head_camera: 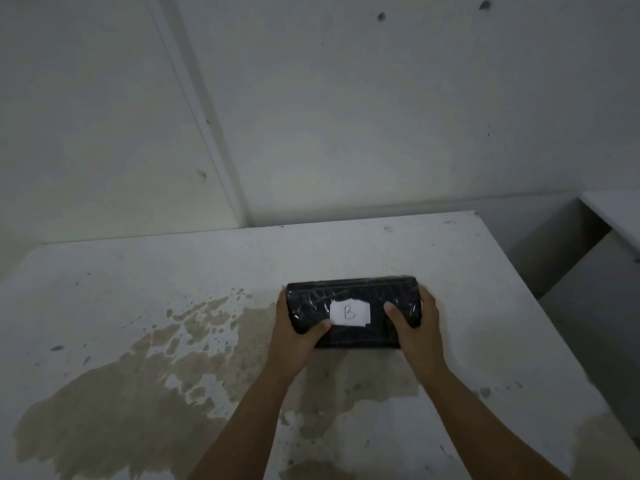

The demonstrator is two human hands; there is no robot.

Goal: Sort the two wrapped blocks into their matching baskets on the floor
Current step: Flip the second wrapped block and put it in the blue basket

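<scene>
- The wall fills the upper half of the view, pale and pocked, with a vertical seam left of centre; it meets the far edge of the work surface.
- The tabletop is white and scuffed, and it carries the only block in sight. A second white surface shows at the far right, apart from it across a gap.
- A broad brownish stain spreads over the near left of the tabletop and runs under the forearms; whether it is wet or dried cannot be told.
- The wrapped block sits right of centre, long side across the view, black under glossy film. It seems to rest on or just above the surface; which cannot be told.
- The left hand is closed on the block's left end, thumb on top and fingers wrapped around the end.
- The right hand grips the right end the same way. Probably both ends are taken because the film is slick and the block is wide, so a two-handed hold keeps it level.
- The white label, marked "B", lies between the thumbs, face up and readable, which lets the letter be matched to a basket.
- No baskets, no floor and no second block are in view, so the sorting looks not yet finished for this block.
</scene>
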